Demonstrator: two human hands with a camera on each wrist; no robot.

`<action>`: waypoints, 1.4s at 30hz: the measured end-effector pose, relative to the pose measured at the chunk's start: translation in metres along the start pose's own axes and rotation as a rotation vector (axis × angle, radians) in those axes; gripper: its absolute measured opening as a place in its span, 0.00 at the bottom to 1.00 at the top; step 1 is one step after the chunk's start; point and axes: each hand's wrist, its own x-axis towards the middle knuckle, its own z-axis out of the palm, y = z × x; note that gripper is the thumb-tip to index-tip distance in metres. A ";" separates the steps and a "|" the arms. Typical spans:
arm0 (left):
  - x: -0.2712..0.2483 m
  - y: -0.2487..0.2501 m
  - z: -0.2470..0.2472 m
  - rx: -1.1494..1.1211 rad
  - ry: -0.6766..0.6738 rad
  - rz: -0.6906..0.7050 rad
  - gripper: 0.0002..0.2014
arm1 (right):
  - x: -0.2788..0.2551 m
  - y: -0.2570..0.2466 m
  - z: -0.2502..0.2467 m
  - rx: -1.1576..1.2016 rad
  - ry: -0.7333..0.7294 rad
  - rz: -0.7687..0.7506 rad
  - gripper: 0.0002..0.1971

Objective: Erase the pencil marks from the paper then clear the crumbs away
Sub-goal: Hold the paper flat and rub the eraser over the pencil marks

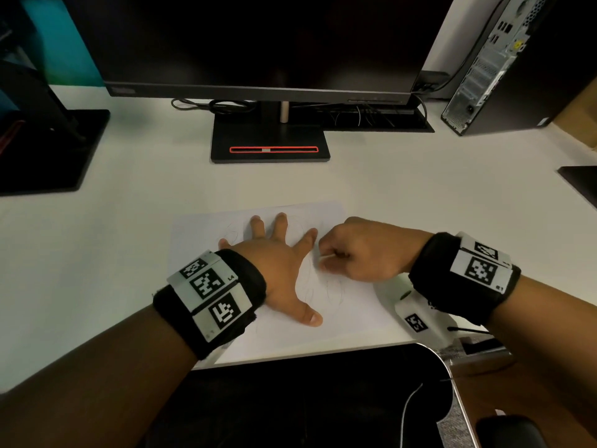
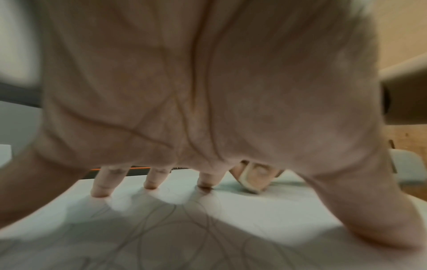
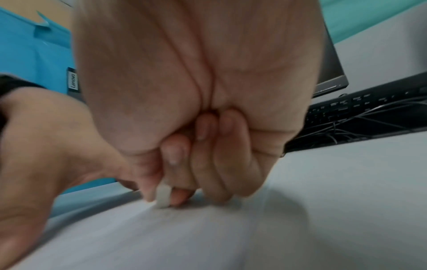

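Note:
A white sheet of paper (image 1: 349,305) with faint looping pencil marks (image 2: 161,224) lies on the desk in front of me. My left hand (image 1: 274,257) lies flat on the sheet with fingers spread, pressing it down. Just to its right, my right hand (image 1: 355,253) pinches a small white eraser (image 3: 163,196) between thumb and fingers, its tip touching the paper. The eraser (image 2: 250,182) also shows in the left wrist view beyond my index finger. I cannot make out any crumbs.
A black monitor on a stand (image 1: 269,147) rises behind the paper. A second stand base (image 1: 48,150) sits at the left and a computer tower (image 1: 504,66) at the back right. Cables (image 3: 346,127) lie behind. The desk's curved front edge (image 1: 439,354) is close below the paper.

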 end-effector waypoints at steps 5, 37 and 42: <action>-0.001 0.000 0.000 0.009 0.000 -0.002 0.68 | -0.001 0.007 -0.008 -0.002 -0.003 0.082 0.20; 0.000 0.000 0.000 0.017 0.005 -0.005 0.68 | -0.013 0.007 -0.001 0.013 -0.103 0.032 0.21; 0.000 0.001 0.000 0.011 0.006 -0.006 0.68 | -0.011 0.008 0.000 -0.010 -0.021 0.016 0.19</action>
